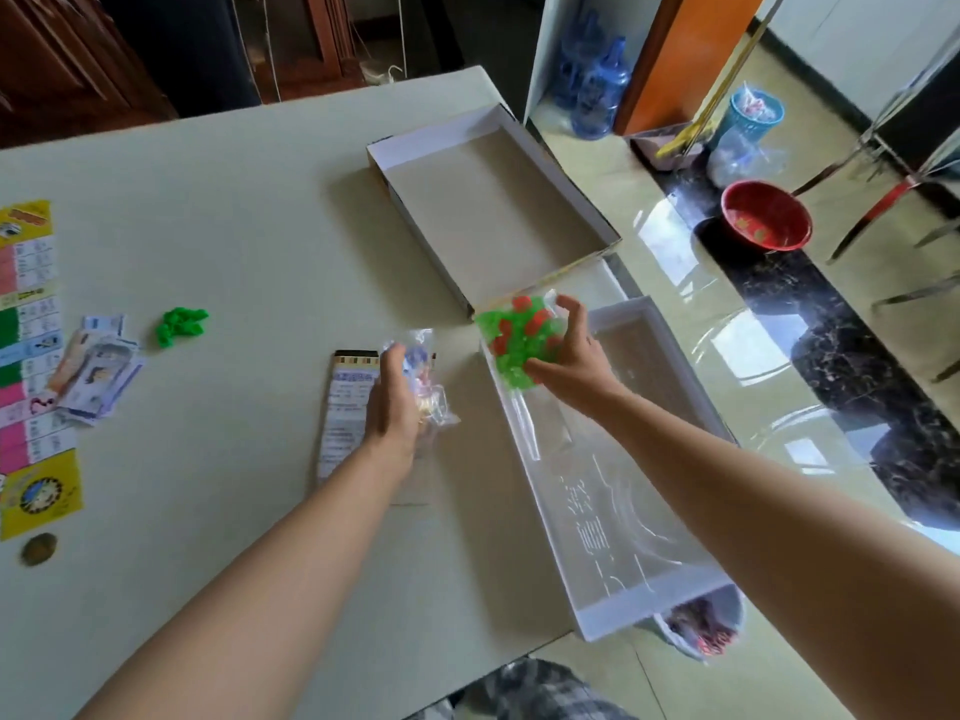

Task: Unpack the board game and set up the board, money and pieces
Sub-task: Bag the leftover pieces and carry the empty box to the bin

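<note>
Currently 2 bags are out of the box base (613,615), 1 per hand. Right hand (569,356): fingers curled around a clear bag of green and red pieces (514,335), held above the far end of the base, near the corner of the upturned lid (493,200). Left hand (392,402): fingers wrapped around a smaller clear bag of mixed tokens (423,366) (contents blurred; blue and white bits at most), held over the printed leaflet (345,418) lying on the table (234,200). Board (31,356) lies unfolded at the left edge, the money (98,376) sits in a loose pile at its side, and a cluster of loose green pieces (182,327) is just beside the notes. Judgement: the step in hand is bringing both bags to the board side for opening. To do it well, grip each bag by its body, not a corner, since the film looks thin and slippery. Set 1 bag down before opening the other, as tearing needs 2 hands. Open low over the table, well away from its right edge, because small pieces could bounce to the floor. Tip the green and red pieces next to the green cluster so like sits with like.
</note>
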